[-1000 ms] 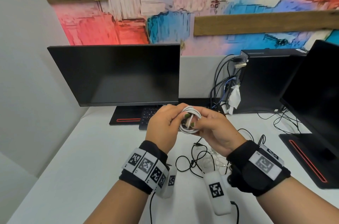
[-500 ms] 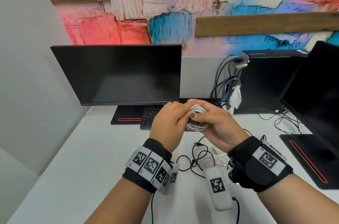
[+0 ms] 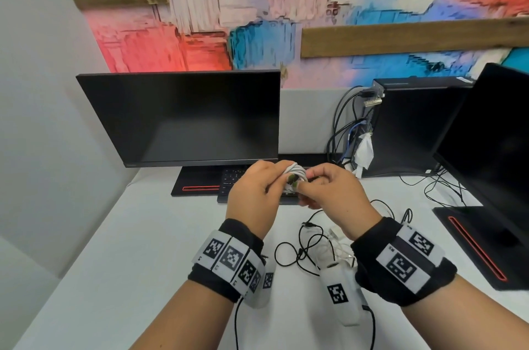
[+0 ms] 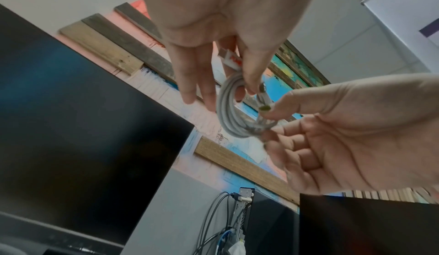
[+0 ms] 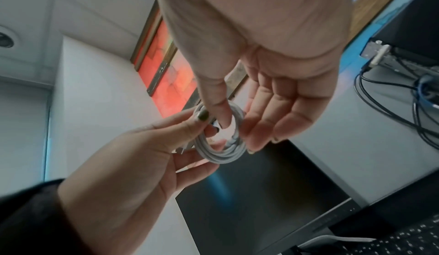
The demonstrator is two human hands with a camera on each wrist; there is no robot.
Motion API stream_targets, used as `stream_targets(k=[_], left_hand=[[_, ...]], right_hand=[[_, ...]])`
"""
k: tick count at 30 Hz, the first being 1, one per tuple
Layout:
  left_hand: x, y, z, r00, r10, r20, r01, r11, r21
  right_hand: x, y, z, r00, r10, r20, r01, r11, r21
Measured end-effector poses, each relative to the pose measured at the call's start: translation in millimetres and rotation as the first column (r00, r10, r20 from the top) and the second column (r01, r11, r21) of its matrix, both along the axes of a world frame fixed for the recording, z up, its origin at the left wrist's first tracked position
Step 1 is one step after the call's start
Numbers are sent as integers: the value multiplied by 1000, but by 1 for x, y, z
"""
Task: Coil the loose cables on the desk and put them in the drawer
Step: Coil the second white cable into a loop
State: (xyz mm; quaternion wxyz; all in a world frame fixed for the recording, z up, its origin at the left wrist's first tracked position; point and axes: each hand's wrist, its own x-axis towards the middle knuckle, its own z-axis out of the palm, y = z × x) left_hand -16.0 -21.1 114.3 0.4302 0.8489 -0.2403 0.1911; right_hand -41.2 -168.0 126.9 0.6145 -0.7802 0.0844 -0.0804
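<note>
**White coil pinched between both hands**

The coiled white cable hangs above the desk, in front of the monitor. The left hand pinches one side of the loop between thumb and fingers; the right hand pinches the opposite side. Loose black cables lie on the desk below the wrists.

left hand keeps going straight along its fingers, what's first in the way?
Past the white cable coil it pinches, the left hand would probably meet the right hand first, with the keyboard and left monitor beyond. Depth is unclear.
</note>
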Motion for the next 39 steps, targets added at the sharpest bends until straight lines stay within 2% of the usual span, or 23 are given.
stream_targets(k=[6,11,15,18,20,23,25,28,30,32,35,39], left_hand=[[3,2,2,1000,11,-21,-10,1000,21],[2,2,-1,999,-18,-34,21,998,65],[1,1,-5,999,-44,11,43,997,66],[-2,-1,-4,997,-56,58,50,994,99],[-4,-3,-2,996,-52,73,43,991,128],[-5,-7,-2,995,-69,67,54,979,196],[-5,-8,-2,997,-67,32,60,979,193],[-2,-6,-3,999,-24,-43,30,989,144],[1,-3,-4,996,3,-90,5,996,87],[4,-2,-6,990,7,-142,-7,1000,-2],[5,-3,-7,977,-5,-213,-20,993,-115],[4,-6,-2,938,-111,-328,11,957,-290]], right_hand=[[-2,2,-4,998,15,56,-13,999,-38],[-3,0,0,993,112,-26,-113,992,-49],[-4,-3,7,970,214,-116,-227,968,-109],[-3,-6,11,960,236,-150,-261,948,-183],[-5,-9,13,961,241,-136,-273,906,-323],[-7,-11,16,947,279,-159,-316,723,-614],[-8,-12,15,944,288,-161,-318,666,-675],[-6,-20,7,965,249,-79,-237,710,-663],[-4,-24,1,984,177,-24,-156,783,-602],[-3,-26,-4,994,111,7,-94,874,-477],[-3,-24,-7,993,121,9,-115,956,-271],[-4,-22,-8,983,175,47,-167,975,-148]])
